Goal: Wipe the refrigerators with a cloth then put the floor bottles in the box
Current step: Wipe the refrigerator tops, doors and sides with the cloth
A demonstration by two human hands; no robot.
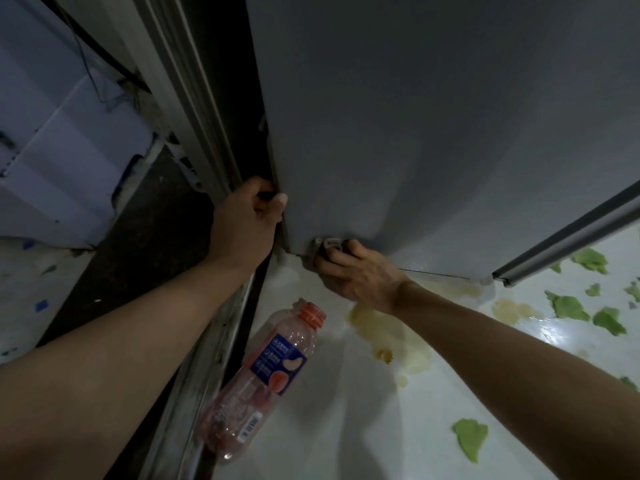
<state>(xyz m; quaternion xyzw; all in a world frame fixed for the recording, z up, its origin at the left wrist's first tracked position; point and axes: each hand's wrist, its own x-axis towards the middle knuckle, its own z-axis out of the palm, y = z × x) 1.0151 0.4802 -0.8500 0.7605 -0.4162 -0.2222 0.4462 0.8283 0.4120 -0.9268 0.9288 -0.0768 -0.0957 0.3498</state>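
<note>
A grey refrigerator door (433, 116) stands open and fills the upper right of the head view. My left hand (247, 220) grips the door's left edge near its bottom, fingers curled round it. My right hand (356, 271) holds a small grey cloth (327, 245) and presses it against the door's bottom corner. A clear plastic bottle (263, 379) with an orange cap and a blue label lies on its side on the white floor (346, 427) below my arms.
A second refrigerator's door edge (568, 233) shows at the right. A white appliance or box (69, 168) with cables stands at the left beyond a dark strip. Yellowish stains (391, 337) and green patches (471, 441) mark the floor.
</note>
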